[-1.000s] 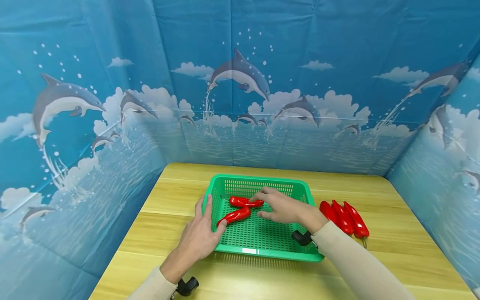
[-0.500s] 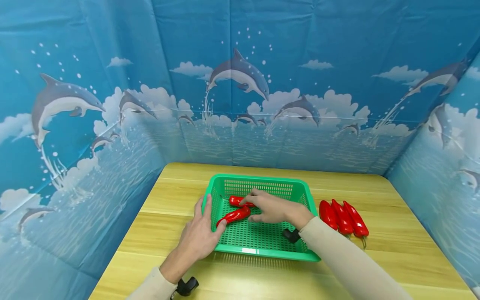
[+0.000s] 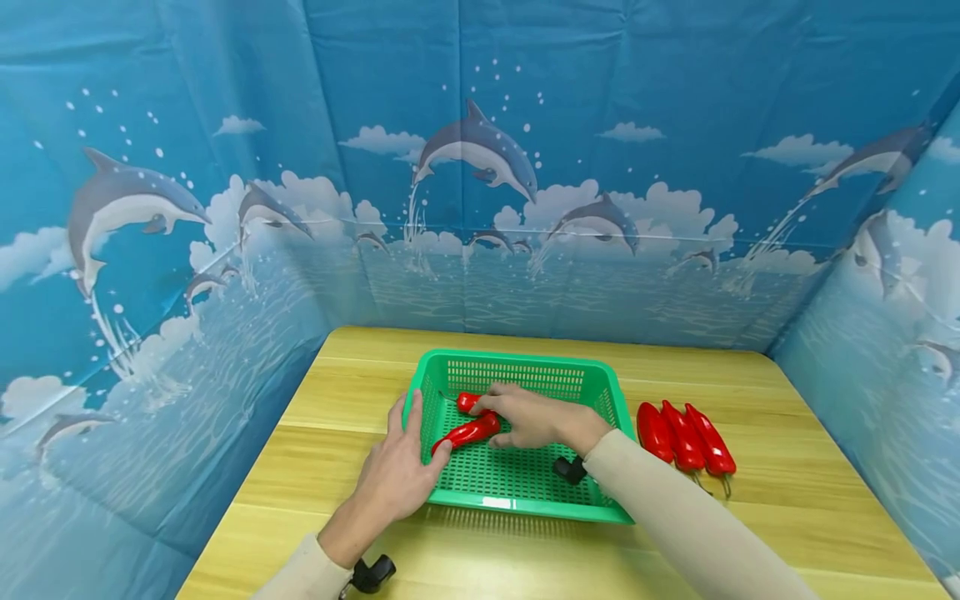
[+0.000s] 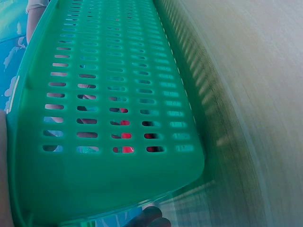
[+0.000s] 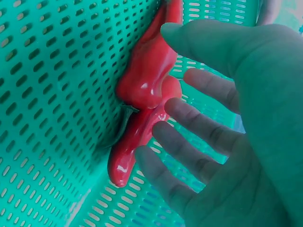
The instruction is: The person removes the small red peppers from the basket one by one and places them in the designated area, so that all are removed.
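Observation:
Two glossy red peppers lie in the left half of a green slotted plastic basket. The nearer pepper slants beside the left thumb. The farther pepper is partly hidden by the right hand. My left hand grips the basket's left rim, thumb inside and fingers along the outer wall. Inside the basket, my right hand reaches over the peppers with spread fingers. In the right wrist view its fingertips are right at the lower red pepper, and the thumb overlaps the upper one.
Three more red peppers lie side by side on the wooden table, right of the basket. A curtain printed with dolphins hangs behind the table and along both sides.
My right hand has moved left over the farther pepper, and now covers more of it. The left hand keeps its hold on the basket rim.

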{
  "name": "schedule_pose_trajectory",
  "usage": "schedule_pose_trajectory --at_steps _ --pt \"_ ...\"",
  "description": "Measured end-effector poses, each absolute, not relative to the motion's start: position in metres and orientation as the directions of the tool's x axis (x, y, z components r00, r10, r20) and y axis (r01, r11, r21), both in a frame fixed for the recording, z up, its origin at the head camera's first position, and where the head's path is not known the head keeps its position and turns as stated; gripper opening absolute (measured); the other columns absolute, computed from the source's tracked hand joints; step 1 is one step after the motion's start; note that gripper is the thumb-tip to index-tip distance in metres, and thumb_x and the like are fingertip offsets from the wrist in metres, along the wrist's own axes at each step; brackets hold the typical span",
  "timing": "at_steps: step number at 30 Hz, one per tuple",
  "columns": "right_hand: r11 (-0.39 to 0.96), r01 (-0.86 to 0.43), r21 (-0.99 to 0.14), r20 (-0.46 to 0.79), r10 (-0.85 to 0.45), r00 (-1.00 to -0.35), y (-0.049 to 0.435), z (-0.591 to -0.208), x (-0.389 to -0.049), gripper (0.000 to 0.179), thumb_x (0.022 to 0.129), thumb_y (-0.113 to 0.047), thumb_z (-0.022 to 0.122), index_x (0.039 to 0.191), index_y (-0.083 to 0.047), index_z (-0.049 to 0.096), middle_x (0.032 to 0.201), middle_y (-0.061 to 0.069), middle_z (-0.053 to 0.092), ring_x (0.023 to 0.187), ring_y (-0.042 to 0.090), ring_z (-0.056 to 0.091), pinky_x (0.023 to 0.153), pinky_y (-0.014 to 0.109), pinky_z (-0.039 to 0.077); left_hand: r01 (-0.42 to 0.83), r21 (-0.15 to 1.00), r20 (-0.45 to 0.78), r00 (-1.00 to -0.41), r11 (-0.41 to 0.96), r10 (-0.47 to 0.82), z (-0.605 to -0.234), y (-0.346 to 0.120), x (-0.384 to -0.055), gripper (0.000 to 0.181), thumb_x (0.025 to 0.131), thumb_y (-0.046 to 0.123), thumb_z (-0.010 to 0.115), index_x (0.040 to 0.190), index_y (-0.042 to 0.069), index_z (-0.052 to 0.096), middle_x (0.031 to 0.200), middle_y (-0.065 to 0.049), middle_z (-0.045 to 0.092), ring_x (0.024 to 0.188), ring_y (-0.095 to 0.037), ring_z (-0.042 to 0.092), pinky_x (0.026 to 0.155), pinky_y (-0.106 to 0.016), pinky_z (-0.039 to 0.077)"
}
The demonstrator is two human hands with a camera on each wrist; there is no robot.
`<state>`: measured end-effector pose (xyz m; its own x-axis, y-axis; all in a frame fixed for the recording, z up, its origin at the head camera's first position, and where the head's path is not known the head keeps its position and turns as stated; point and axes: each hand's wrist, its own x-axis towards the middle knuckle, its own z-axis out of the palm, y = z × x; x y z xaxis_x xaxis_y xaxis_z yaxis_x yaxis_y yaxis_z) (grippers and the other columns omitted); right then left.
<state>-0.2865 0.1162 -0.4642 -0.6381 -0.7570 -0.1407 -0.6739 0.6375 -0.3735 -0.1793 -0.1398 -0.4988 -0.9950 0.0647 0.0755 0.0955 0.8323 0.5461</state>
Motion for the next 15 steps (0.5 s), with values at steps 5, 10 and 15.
schedule_pose_trajectory --at_steps 5,10,15 --pt "0.626 -0.692 -0.36 -0.145 -0.77 -0.621 0.1118 -0.4634 -0.2876 0.053 0.107 -0.025 0.088 0.157 -0.013 0.073 0.15 0.006 0.07 0.134 0.026 0.063 0.113 0.049 0.061 0.096 0.55 0.071 -0.995 0.83 0.068 -0.499 -0.14 -0.1793 0.101 0.114 0.05 0.068 0.189 0.012 0.011 0.195 -0.019 0.017 0.047 -0.023 0.052 0.05 -0.034 0.047" --pt "0.632 -0.692 -0.349 -0.168 -0.769 -0.617 0.1078 -0.4659 -0.2891 0.052 0.106 -0.025 0.089 0.156 -0.017 0.074 0.156 0.003 0.071 0.139 0.026 0.061 0.117 0.05 0.06 0.098 0.548 0.069 -0.995 0.831 0.072 -0.4993 -0.14 -0.1798 0.101 0.115 0.049 0.067 0.189 0.013 0.01 0.195 -0.018 0.017 0.047 -0.022 0.052 0.051 -0.033 0.048" --pt "0.645 -0.685 -0.338 -0.196 -0.76 -0.619 0.1064 -0.471 -0.29 0.053 0.106 -0.027 0.09 0.156 -0.02 0.074 0.158 0.001 0.07 0.141 0.025 0.059 0.116 0.049 0.06 0.095 0.552 0.067 -0.995 0.828 0.069 -0.4996 -0.1392 -0.1797 0.101 0.115 0.05 0.067 0.189 0.014 0.01 0.195 -0.017 0.017 0.048 -0.023 0.052 0.05 -0.034 0.047"
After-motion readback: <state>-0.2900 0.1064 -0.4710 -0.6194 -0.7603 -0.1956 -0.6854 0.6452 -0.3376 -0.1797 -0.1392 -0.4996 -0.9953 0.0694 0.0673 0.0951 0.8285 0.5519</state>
